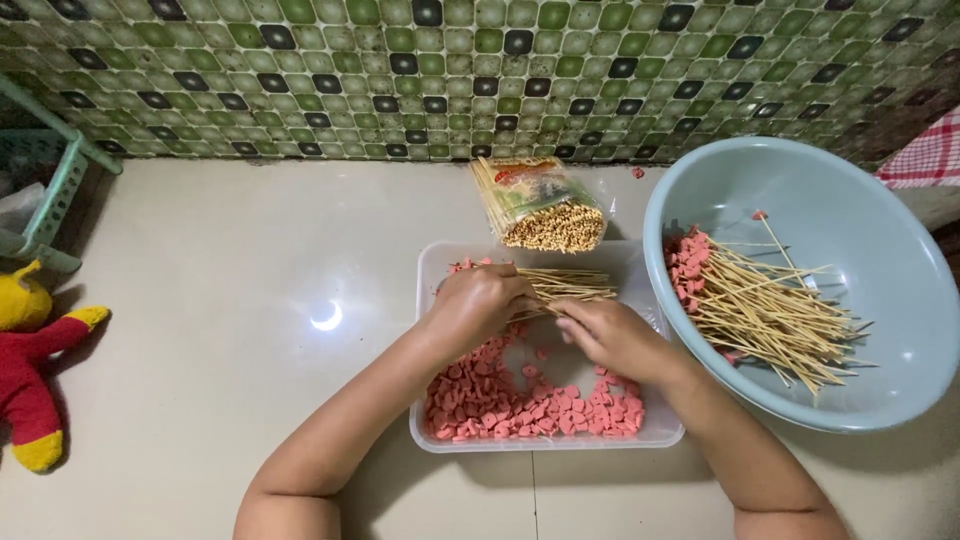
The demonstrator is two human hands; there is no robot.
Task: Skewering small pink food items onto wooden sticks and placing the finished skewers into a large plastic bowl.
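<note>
Both hands meet over a clear, shallow plastic tray (pixel 432 262) on the smooth pale floor (pixel 230 300). The left hand (pixel 478 303) is curled around a bundle of thin bamboo skewers (pixel 566 285), their tips pointing right. The right hand (pixel 612 338) has its fingers pressed together at the bundle, pinching something I cannot make out. Small pink pieces (pixel 520 408) fill the tray's near half. To the right, a round pale-blue basin (pixel 880 260) holds loaded skewers (pixel 770 315) in a loose heap. A crinkly packet of skewers (pixel 540 205) lies just beyond the tray, by the green mosaic wall (pixel 480 70).
</note>
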